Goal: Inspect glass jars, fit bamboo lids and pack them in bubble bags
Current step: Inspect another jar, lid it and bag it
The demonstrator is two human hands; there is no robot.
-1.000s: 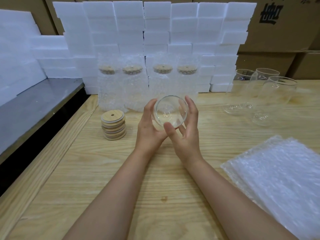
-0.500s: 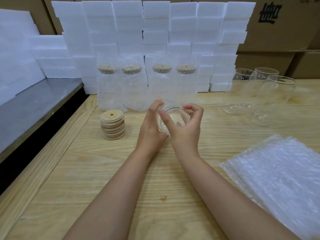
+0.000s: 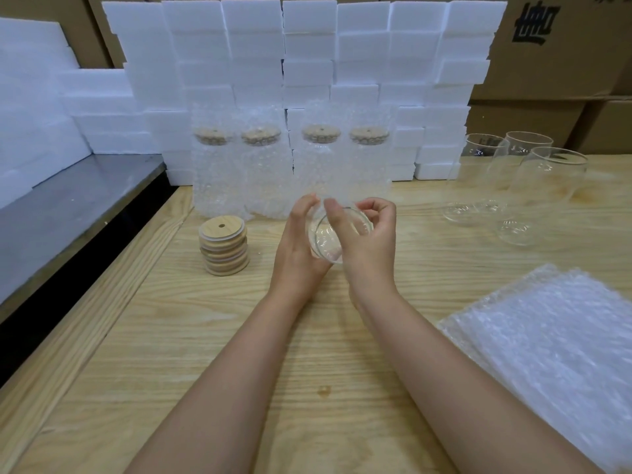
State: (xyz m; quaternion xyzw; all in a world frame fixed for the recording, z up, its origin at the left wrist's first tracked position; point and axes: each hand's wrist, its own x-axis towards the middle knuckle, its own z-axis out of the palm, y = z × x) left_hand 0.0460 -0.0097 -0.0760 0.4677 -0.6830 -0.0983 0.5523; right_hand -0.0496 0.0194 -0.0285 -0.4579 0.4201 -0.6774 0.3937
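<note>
This is a packing bench in a warehouse or stockroom. Brown cardboard cartons (image 3: 554, 70), one printed with a large black character, stand along the far wall, with white foam blocks (image 3: 307, 46) piled in front of them. Goods sit in batches on the plain wooden worktable (image 3: 171, 336): bamboo lids (image 3: 224, 246) stacked at left, bubble-wrapped jars (image 3: 290, 172) in a far row, bare glass jars (image 3: 547, 186) far right, bubble bags (image 3: 564, 354) near right.

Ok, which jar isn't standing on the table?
The glass jar gripped between the left hand and right hand, tipped sideways. The three empty jars and four bagged ones stand upright.
</note>
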